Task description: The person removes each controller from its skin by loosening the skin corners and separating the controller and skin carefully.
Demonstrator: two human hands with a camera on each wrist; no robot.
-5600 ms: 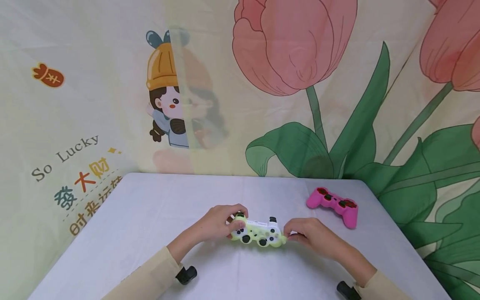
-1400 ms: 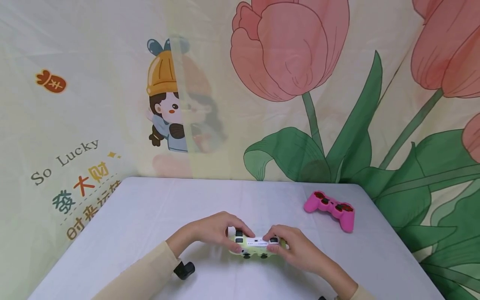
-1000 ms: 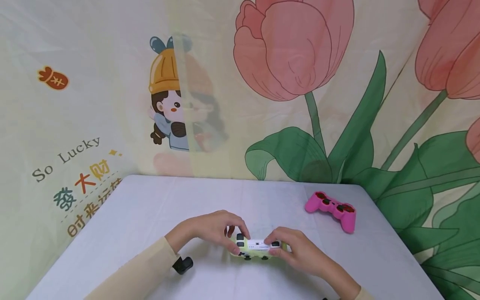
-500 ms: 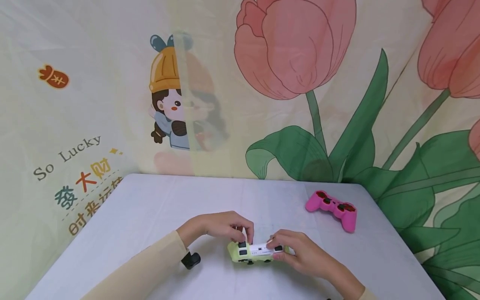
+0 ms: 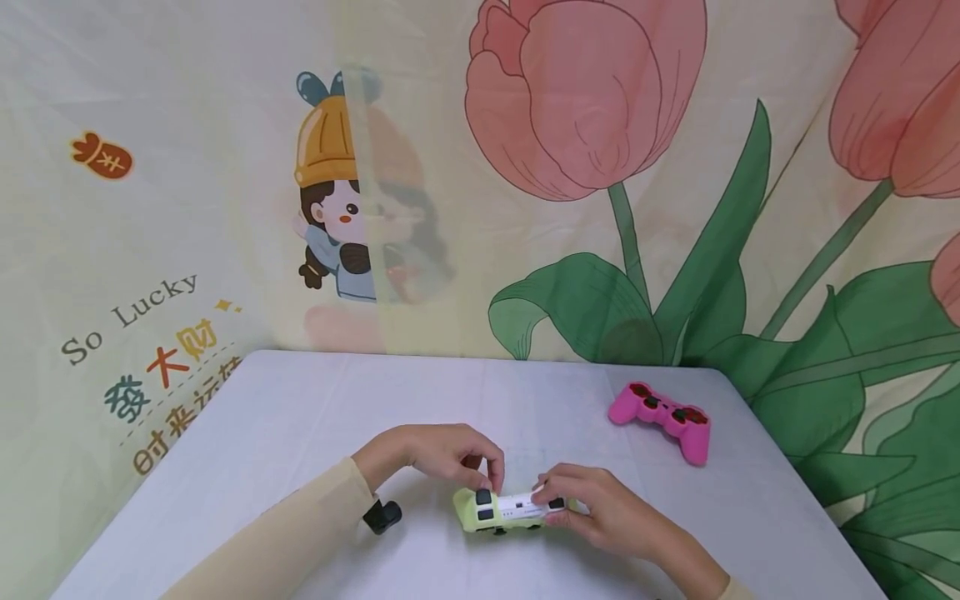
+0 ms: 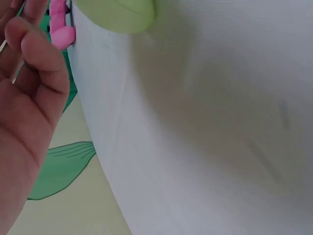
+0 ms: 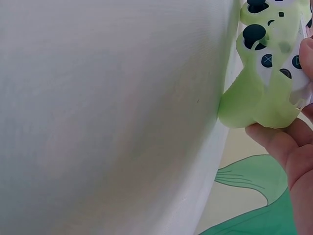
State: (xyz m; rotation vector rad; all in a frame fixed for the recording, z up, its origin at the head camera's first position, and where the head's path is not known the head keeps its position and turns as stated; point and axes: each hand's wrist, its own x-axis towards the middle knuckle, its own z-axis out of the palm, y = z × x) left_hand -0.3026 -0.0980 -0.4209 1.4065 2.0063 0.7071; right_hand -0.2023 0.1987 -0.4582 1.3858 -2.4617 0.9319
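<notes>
A white game controller [image 5: 513,506] in a pale green silicone cover [image 5: 465,510] is tipped on the table, its shoulder-button edge facing up. My right hand [image 5: 607,508] grips its right end, thumb on the near side and fingers over the top edge. With bent fingers, my left hand [image 5: 453,454] pinches at the cover's far edge, beside the left black shoulder buttons. In the right wrist view the green cover [image 7: 239,105] sits askew, a strip crossing between the face buttons. In the left wrist view only the rounded end of the cover [image 6: 122,14] shows.
A pink controller [image 5: 663,417] with black and red buttons lies at the back right of the white-clothed table [image 5: 360,392]. A printed curtain [image 5: 420,325] with tulips and a cartoon child hangs behind the table's back edge.
The controller has been tipped from face-up to edge-up. My left hand has gone from its left end to its far edge, while my right hand has moved in from the right grip.
</notes>
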